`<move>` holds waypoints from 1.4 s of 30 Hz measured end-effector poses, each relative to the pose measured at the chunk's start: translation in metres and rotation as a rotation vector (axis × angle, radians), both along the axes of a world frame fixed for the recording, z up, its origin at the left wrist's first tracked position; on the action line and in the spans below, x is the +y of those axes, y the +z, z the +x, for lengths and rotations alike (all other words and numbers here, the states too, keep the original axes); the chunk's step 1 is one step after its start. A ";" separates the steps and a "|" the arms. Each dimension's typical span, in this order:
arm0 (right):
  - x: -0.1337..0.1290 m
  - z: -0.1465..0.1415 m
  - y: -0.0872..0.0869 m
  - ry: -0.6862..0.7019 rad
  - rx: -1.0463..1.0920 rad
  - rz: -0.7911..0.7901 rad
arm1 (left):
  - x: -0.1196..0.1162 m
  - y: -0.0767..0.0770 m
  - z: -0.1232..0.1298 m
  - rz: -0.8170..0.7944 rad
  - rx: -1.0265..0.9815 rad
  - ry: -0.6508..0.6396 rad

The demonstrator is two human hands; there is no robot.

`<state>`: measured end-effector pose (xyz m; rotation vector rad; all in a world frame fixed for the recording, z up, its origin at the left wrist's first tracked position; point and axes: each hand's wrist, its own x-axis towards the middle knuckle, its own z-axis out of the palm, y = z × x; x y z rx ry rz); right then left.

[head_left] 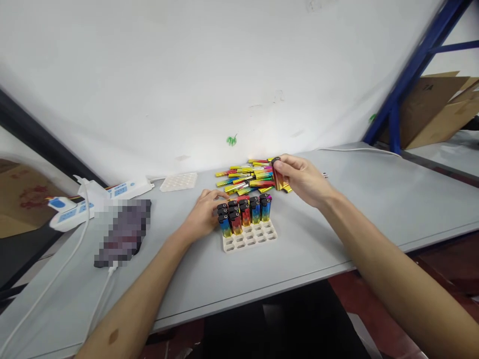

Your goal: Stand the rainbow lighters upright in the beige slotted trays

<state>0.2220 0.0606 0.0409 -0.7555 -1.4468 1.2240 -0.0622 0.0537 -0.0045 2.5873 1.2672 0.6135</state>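
Holding lighter (pixel 279 180) near-upright, black top (pixel 276 160) uppermost

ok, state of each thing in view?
right hand: pinching a lighter
left hand: beside racked lighters, grip unclear
racked lighters: upright
front rack: partly filled, nearest row empty
rear rack: no lighters standing
shiny pieces: loose, piled
dark device: cable attached, screen blurred

A white power strip (pixel 120 190) with blue socket panels lies at your left on a gray table (pixel 374 199), near a dark, pixelated device (pixel 129 229) with 1 white cable (pixel 101 296) plugged in. Before you, 1 green mark (pixel 231 140) stands out on a white wall (pixel 209 75). Cardboard boxes (pixel 426 104) sit behind a blue metal frame (pixel 413 75) on your right, 1 marked "7A."
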 end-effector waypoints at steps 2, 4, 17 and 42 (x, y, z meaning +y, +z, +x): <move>-0.005 0.004 0.005 0.019 -0.014 -0.009 | -0.001 0.001 0.001 -0.003 -0.004 -0.018; -0.009 0.004 0.008 0.036 -0.060 0.003 | -0.002 0.001 0.001 -0.013 -0.007 -0.036; -0.035 -0.035 -0.011 -0.042 -0.633 0.696 | 0.002 0.002 -0.009 0.051 0.074 0.016; -0.033 -0.033 -0.017 -0.007 -0.673 0.834 | -0.003 0.010 0.002 -0.045 -0.281 0.336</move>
